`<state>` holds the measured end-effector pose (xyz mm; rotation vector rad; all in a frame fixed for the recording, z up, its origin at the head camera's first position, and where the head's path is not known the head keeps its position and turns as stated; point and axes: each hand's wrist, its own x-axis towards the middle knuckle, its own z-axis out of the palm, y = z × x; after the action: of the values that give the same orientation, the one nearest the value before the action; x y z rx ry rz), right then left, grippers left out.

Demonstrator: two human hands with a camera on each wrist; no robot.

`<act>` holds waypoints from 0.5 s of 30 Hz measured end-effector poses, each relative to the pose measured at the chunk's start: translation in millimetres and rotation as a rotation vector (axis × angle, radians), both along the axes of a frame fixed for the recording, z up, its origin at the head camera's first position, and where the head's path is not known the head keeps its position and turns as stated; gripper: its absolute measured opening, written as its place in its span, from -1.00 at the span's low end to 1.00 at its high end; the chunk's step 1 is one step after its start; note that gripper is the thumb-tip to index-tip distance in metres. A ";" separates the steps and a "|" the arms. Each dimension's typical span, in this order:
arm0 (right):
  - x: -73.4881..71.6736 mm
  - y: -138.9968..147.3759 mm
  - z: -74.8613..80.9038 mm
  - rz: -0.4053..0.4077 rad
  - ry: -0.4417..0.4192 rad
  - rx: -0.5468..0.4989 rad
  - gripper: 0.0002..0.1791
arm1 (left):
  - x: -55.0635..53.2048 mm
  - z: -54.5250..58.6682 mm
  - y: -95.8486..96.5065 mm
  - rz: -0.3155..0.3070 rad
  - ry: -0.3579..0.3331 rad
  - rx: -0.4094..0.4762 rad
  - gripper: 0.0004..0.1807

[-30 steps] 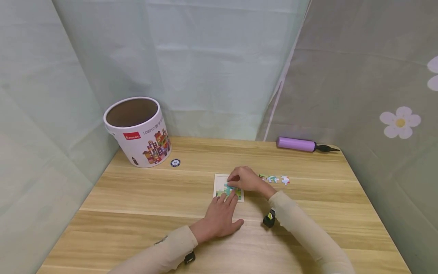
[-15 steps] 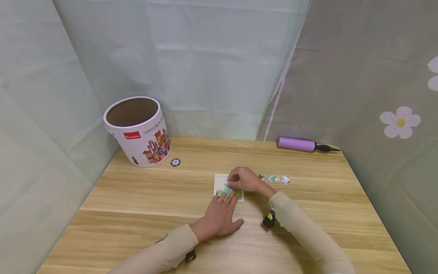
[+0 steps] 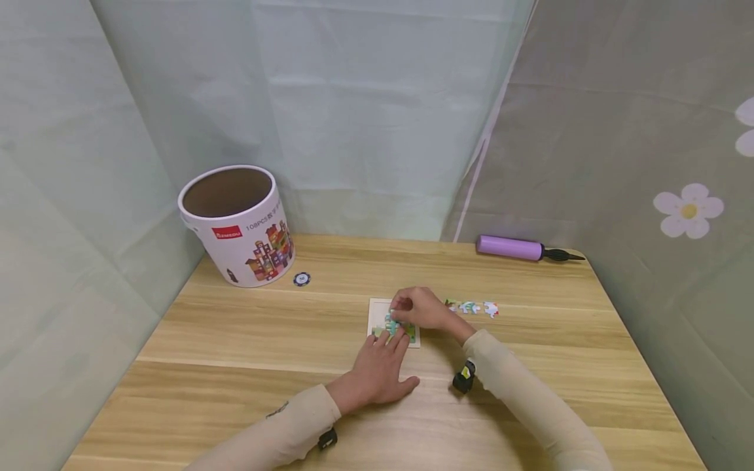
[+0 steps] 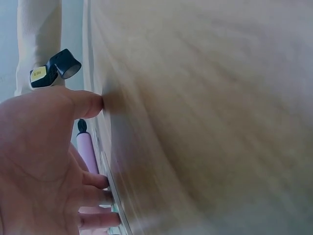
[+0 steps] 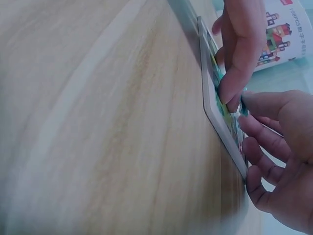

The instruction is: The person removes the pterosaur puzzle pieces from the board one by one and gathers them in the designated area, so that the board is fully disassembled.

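Observation:
A small square jigsaw board (image 3: 377, 309) with a pale rim lies mid-table, its lower part covered by green and teal pieces. My left hand (image 3: 378, 373) rests with spread, fairly straight fingers on its near side, thumb out on the tabletop. Over the board's right part, my right hand (image 3: 421, 309) pinches a teal jigsaw piece (image 5: 243, 105) between thumb and forefinger; in the right wrist view the piece stands tilted, close to the left fingertips (image 5: 230, 95). The other right fingers touch the board's edge. Several loose jigsaw pieces (image 3: 470, 307) lie right of the board, partly behind the right hand.
A large white bucket (image 3: 259, 245) with block pictures stands at the back left, a poker chip (image 3: 302, 279) beside it. Along the back right edge lies a purple hand pump (image 3: 509, 248) with a black nozzle. Curtains surround the wooden table (image 3: 235, 392).
The teal piece in the right fingers has shifted slightly on the board. Both hands keep nearly the same place.

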<state>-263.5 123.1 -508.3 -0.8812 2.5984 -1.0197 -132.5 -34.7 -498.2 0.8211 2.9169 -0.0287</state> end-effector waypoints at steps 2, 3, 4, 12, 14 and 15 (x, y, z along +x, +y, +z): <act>0.1 0.4 0.4 0.000 -0.001 -0.014 -0.96 | 0.4 -0.1 -0.1 -0.005 0.003 0.006 -0.06; 0.2 0.7 0.7 0.001 0.002 -0.025 -0.96 | 0.7 0.0 -0.4 -0.009 0.007 0.006 -0.06; 0.4 1.1 1.2 0.001 0.009 -0.036 -0.96 | 0.9 0.0 -0.8 -0.014 0.011 0.008 -0.06; 3.0 11.1 17.2 -0.028 0.106 -0.126 -0.93 | 3.7 3.0 -8.0 -0.069 0.020 0.029 -0.12; 3.8 16.7 23.4 -0.038 0.126 -0.137 -0.93 | 4.3 3.0 -9.5 -0.081 0.024 0.041 -0.13; 4.1 19.9 25.8 -0.043 0.132 -0.141 -0.94 | 4.6 2.9 -10.3 -0.084 0.026 0.048 -0.13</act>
<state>-259.3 143.1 -482.5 -0.9602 2.6909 -1.2080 -127.9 -45.0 -495.3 0.9575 2.9159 0.0235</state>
